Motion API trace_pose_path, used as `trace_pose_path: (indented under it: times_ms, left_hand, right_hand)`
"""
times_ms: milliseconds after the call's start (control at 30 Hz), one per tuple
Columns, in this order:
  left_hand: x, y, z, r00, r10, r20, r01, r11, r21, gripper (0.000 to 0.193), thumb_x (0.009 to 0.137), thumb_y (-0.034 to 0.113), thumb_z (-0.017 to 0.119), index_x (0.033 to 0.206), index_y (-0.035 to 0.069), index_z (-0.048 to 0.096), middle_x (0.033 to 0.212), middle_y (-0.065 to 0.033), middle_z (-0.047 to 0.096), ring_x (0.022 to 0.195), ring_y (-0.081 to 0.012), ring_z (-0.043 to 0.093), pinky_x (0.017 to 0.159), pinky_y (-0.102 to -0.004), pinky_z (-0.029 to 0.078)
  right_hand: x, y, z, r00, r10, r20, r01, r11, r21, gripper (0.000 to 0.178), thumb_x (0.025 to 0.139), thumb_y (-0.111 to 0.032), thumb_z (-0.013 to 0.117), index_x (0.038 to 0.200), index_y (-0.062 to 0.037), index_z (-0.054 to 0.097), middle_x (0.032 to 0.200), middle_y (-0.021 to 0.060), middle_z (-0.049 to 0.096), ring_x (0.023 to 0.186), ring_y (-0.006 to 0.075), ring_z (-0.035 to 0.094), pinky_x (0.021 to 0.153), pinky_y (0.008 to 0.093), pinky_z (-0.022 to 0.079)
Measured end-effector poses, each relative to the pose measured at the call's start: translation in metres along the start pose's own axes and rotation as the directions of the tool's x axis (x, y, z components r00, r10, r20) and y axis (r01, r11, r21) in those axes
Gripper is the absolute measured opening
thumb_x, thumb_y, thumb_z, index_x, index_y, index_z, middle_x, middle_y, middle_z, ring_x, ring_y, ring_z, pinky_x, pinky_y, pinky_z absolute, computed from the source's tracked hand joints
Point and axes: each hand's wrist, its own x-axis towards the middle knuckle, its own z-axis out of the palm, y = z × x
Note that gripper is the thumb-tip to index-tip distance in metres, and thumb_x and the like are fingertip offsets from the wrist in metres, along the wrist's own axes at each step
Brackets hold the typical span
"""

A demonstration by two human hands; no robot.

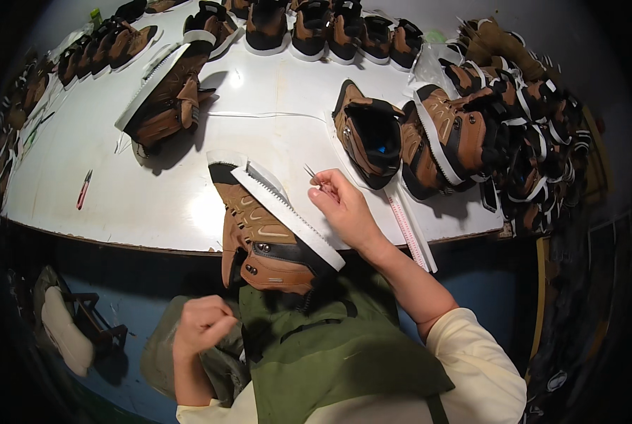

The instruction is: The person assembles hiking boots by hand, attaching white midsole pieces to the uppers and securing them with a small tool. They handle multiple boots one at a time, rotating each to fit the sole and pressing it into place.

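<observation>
A brown and black boot (273, 258) rests on its side against the table's front edge, above my lap. Its white sole (291, 220) faces up and to the right, and the toe points away to the left. Over the table, just right of that sole, my right hand (344, 208) is closed on a slim pointed metal tool (310, 172). The tool's tip points away from me, and I cannot tell its exact kind. Left of the boot and below the table edge is my left hand (204, 324), fingers curled in. Whatever it may hold is hidden.
Another boot (164, 113) stands tilted at the left, near red-handled snips (84, 191). Right of my right hand stand an open boot (369, 138), a ruler (404, 226) and a heap of boots (528, 134). More boots (266, 28) line the back. A stool (93, 318) is lower left.
</observation>
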Motion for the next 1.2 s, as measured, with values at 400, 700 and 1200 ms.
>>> trace_pose_path:
  times_ms: [400,700,1200]
  left_hand:
    - [-0.006,-0.011,0.034,0.9,-0.432,0.058,0.431,0.863,-0.264,0.011,0.08,0.006,0.06,0.077,-0.003,0.067,0.07,-0.0095,0.064,0.062,-0.0149,0.059,0.059,-0.029,0.047]
    - [-0.001,-0.055,0.067,0.687,-0.699,-0.198,0.232,0.47,-0.852,0.035,0.096,0.037,0.054,0.083,0.005,0.058,0.07,-0.005,0.06,0.063,-0.0118,0.057,0.061,-0.0245,0.048]
    - [0.028,-0.027,0.089,0.811,-0.507,-0.291,0.221,0.728,-0.649,0.013,0.089,0.008,0.062,0.1,0.002,0.059,0.088,0.0035,0.058,0.08,-0.0036,0.051,0.073,-0.0198,0.044]
  right_hand:
    - [0.022,-0.04,0.042,0.984,-0.096,0.153,0.177,0.683,-0.709,0.072,0.073,-0.052,0.075,0.115,0.0026,0.054,0.099,0.0185,0.061,0.087,0.0332,0.066,0.073,0.0416,0.053]
    - [0.023,-0.013,0.039,0.946,-0.319,0.064,0.285,0.716,-0.637,0.018,0.084,-0.016,0.055,0.086,0.0003,0.063,0.083,0.018,0.062,0.071,0.0364,0.065,0.065,0.0473,0.051]
    - [-0.027,-0.014,0.008,0.972,-0.232,-0.022,0.222,0.951,-0.215,0.007,0.088,0.0,0.059,0.084,0.0053,0.06,0.067,0.0008,0.055,0.065,0.004,0.046,0.057,0.0224,0.04]
